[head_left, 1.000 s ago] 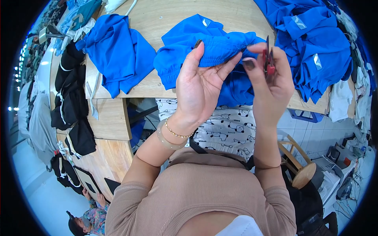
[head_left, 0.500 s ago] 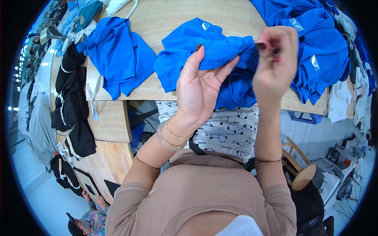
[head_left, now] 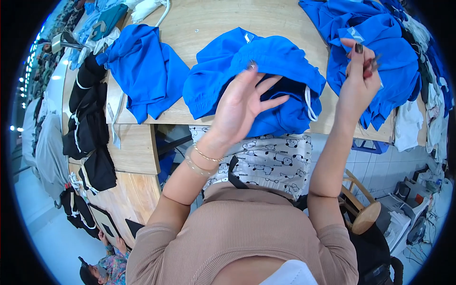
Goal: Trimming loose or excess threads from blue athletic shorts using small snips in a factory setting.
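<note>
Blue elastic-waist bottoms [head_left: 285,52] lie bunched on the table's near edge in front of me, the waistband gaping and a white drawstring loop [head_left: 309,104] hanging at its right side. At that opening is my left hand [head_left: 240,107], open, palm up, fingers spread and thumb tip against the waistband. My right hand [head_left: 359,78] is raised to the right of the garment, apart from it, with curled fingers closed around something small and greyish. Blur and the fingers keep me from making out what it is.
Another blue garment [head_left: 145,71] lies to the left, and a heap of blue garments [head_left: 394,57] to the right. Black garments with white cords [head_left: 88,118] hang along the left side. A wooden stool [head_left: 365,216] stands low right. Another person [head_left: 111,263] is at lower left.
The waistband has fallen open and the white drawstring loop now shows. My right hand has moved right and away from the garment; my left fingers have spread.
</note>
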`<state>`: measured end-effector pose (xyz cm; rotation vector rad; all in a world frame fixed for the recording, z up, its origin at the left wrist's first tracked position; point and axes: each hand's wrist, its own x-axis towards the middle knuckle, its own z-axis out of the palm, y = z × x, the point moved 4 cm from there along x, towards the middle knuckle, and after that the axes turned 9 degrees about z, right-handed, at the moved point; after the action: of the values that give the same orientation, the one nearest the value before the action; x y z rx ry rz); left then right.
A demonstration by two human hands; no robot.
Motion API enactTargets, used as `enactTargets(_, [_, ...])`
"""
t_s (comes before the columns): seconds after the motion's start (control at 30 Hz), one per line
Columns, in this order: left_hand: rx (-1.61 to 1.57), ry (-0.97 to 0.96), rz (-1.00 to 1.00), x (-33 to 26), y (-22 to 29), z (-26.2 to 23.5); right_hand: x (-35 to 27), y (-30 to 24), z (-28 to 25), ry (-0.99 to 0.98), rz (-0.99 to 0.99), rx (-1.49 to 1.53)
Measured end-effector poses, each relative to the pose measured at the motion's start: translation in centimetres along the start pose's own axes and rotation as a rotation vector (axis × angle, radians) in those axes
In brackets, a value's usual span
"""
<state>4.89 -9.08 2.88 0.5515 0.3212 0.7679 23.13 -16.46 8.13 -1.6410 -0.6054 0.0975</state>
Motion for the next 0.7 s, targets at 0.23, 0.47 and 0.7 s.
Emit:
enactTargets(0.23, [1.138,0.005,0.110,-4.1,4.6,-6.0,-6.1,4.3,-1.1,-0.153,-0.205,-0.293])
enactTargets(0.47, [2.028,-0.134,0.528,-4.3,3.8,-7.8,-4.4,6.3,0.9,-0.297,-0.255,-0.630])
enactTargets(0.7, [1.757,-0.097,0.629,-1.8,6.1,-9.4,1.0,9.4,2.9,-0.393,-0.219,-0.847])
